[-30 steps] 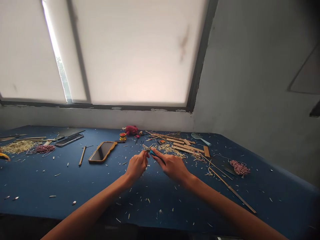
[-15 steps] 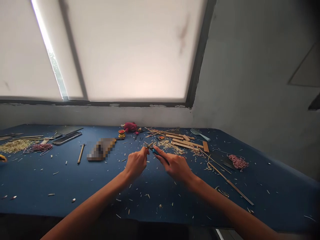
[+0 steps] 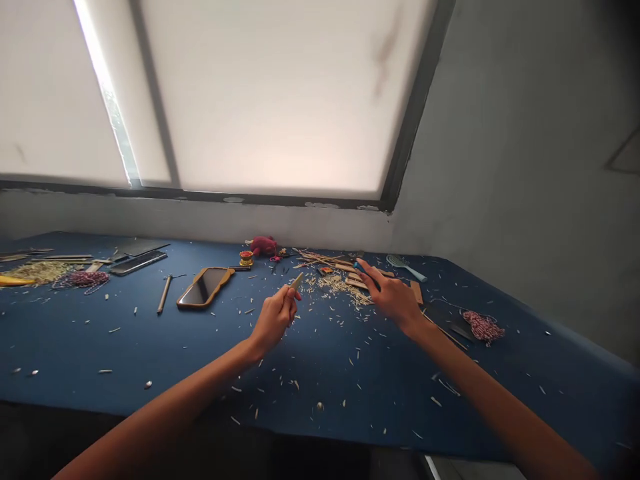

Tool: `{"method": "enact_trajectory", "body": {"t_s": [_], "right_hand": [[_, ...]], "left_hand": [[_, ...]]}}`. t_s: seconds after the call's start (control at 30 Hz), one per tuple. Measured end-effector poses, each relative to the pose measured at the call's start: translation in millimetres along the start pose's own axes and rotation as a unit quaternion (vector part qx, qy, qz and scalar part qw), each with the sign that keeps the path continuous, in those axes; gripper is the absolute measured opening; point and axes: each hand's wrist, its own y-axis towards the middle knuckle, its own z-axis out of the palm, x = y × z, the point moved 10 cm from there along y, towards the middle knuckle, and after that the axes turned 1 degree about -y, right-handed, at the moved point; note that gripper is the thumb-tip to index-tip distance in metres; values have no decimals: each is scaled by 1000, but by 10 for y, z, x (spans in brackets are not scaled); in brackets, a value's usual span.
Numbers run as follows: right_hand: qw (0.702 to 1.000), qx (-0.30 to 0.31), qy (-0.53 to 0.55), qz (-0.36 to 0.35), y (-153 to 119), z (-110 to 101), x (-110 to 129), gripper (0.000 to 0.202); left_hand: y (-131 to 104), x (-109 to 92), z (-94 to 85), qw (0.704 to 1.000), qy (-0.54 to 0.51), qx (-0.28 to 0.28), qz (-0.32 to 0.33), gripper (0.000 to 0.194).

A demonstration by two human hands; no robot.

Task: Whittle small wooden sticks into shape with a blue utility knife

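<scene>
Near the middle of the blue table [image 3: 200, 353], my left hand [image 3: 274, 317] is closed around a short pale wooden piece [image 3: 297, 281], whose tip points up and right. My right hand [image 3: 395, 300] is closed on a blue-handled tool [image 3: 359, 267], held over the wooden strips [image 3: 356, 283]; the tool's far end is hard to make out. A pile of pale shavings [image 3: 340, 287] lies between the two hands. The hands are well apart.
A phone in a yellow case [image 3: 205, 288], a thin hammer-like tool [image 3: 164, 295] and a dark phone [image 3: 139, 263] lie left. Behind are a dark red item [image 3: 264, 246] and a hairbrush [image 3: 406, 267]. Red-white cord [image 3: 483, 327] lies right.
My right hand has moved right and away from my left hand with the blue-handled tool. The wooden piece in my left hand now shows clearly. The view has shifted slightly.
</scene>
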Motion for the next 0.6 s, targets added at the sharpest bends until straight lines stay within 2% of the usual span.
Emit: {"method": "enact_trajectory", "body": {"t_s": [0.13,0.2,0.3,0.47,0.6], "right_hand": [[993,-17,78,-90,-282,-74,438,49],[985,-35,122,-118,-356,-141,598,48],[972,-57,158,-162,-386,-193,746,48],[967,-43,153,-200,-343,-58,847,47],[965,-16,152,-215,-353,107,910,47]], "left_hand": [[74,85,158,976,-196,70,-59,32],[96,120,217,951,-271,99,-108,30],[161,142,259,908,-366,114,-167,27],[285,115,420,855,-447,173,-199,24],[274,147,454,852,-442,189,-204,27]]}}
